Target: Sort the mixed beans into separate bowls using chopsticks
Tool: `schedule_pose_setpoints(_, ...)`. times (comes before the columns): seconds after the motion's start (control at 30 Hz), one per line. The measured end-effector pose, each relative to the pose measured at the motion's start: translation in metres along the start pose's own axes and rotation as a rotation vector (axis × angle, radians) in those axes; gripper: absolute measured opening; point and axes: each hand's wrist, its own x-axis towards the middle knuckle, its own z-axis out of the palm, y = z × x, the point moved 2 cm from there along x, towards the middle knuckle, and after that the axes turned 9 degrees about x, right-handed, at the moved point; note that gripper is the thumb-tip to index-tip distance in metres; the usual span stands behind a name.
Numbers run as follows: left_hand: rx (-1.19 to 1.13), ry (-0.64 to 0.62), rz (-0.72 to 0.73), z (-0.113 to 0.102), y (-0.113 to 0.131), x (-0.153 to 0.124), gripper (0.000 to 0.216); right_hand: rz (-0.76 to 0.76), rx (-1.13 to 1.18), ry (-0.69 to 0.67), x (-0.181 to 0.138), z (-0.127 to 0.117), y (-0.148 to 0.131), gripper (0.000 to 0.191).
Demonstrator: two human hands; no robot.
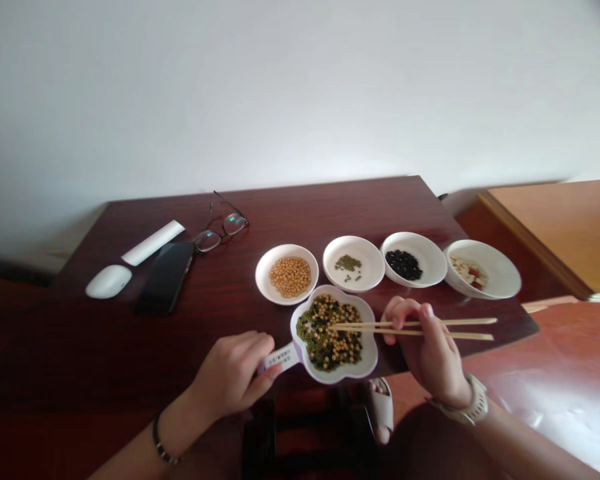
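My left hand [235,373] is closed round the labelled handle of a flower-shaped white dish [370,363] with a purplish edge. Mixed beans [333,330], yellow, green and black, fill much of it. With my right hand [430,350] I grip a pair of chopsticks [465,322], whose tips reach into the mix. Behind the dish stand white bowls in a row: a bowl of soybeans [290,276], a bowl with a few mung beans [349,263], a bowl of black beans [403,265], and a bowl [500,270] holding pale and reddish-brown pieces.
On the left of the dark table [300,213] lie eyeglasses [223,230], a black phone [166,277], a white bar-shaped object [153,242] and a white mouse [109,281]. The wall [280,93] rises behind. A lighter wooden surface [560,227] is at the right.
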Motion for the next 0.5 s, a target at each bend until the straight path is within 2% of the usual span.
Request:
schedule_pose_setpoints(0.17, -0.008, -0.06, -0.023, 0.0, 0.004, -0.002, 0.05, -0.151, 0.0, 0.028, -0.003, 0.003, -0.002, 0.053)
schedule_pose_setpoints(0.3, -0.043, -0.04, -0.12, -0.002, 0.007, -0.005, 0.047, -0.213, -0.024, 0.103, -0.007, 0.004, -0.003, 0.051)
schedule_pose_setpoints(0.5, -0.035, -0.005, -0.149, -0.005, 0.012, -0.005, 0.048, -0.281, -0.045, 0.162, -0.016, 0.006, -0.003, 0.056)
